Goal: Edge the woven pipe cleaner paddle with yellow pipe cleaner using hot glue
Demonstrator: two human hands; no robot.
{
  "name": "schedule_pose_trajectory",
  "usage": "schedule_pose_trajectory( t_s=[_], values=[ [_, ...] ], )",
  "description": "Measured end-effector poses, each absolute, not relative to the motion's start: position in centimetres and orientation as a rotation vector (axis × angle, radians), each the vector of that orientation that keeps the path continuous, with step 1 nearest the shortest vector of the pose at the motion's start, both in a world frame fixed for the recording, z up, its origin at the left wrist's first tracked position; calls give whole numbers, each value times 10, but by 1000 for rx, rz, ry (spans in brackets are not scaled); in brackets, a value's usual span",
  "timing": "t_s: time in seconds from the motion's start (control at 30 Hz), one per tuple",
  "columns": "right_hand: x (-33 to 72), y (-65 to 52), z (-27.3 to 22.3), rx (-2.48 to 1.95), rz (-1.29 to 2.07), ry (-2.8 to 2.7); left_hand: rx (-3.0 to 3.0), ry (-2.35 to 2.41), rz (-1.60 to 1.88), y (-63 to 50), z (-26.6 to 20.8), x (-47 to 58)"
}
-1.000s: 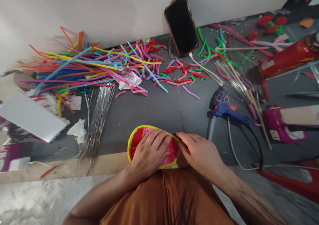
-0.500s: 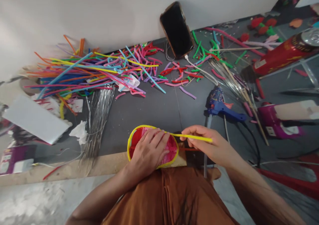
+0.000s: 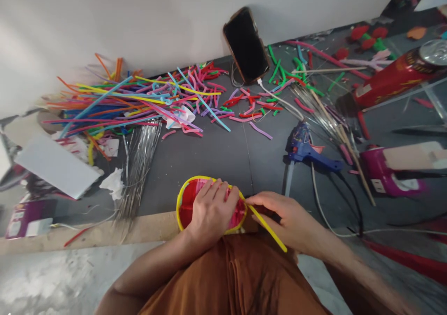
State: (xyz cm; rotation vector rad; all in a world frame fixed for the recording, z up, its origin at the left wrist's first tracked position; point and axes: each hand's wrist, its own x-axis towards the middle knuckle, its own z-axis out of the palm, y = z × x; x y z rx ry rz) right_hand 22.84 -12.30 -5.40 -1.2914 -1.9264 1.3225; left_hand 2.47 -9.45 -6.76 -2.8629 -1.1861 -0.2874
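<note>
Near the table's front edge lies an oval piece (image 3: 187, 209), red and pink inside, with a yellow rim. My left hand (image 3: 213, 208) rests over its middle and holds it, fingertips bent toward the far rim and covering much of the surface. A yellow pipe cleaner (image 3: 268, 229) runs along the rim, its loose end slanting down to the right. At the oval's right end my right hand (image 3: 284, 219) pinches this pipe cleaner with thumb and index finger. The underside of the oval is hidden.
Colourful pipe cleaners (image 3: 139, 96) are heaped at the back left, above a bundle of silvery wires (image 3: 139, 161). A phone (image 3: 246, 45) leans on the wall. A blue glue gun (image 3: 307, 152) lies right of centre, near a red can (image 3: 391, 80).
My right hand has moved down and left, closer to the oval. The pipe cleaner's loose end has swung from nearly level to slanting downward. My left hand's fingers are more bent.
</note>
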Motion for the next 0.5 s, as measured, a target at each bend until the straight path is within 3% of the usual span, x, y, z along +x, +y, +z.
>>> schedule_pose_trajectory(
  t_s=[0.07, 0.23, 0.3, 0.5],
  values=[
    [238, -121, -58, -1306, 1068, -2033, -2860, -1178, -317, -95, -69, 24],
    [285, -108, -74, -1793, 39, -2043, -2860, -1115, -409, -97, -74, 19],
    [301, -102, -79, -1928, -90, -2048, -2865, -1122, -459, -98, -77, 17],
    [315, -88, -81, -2053, -28, -2117, -2874, -1115, -573, -98, -78, 14]
  ],
)
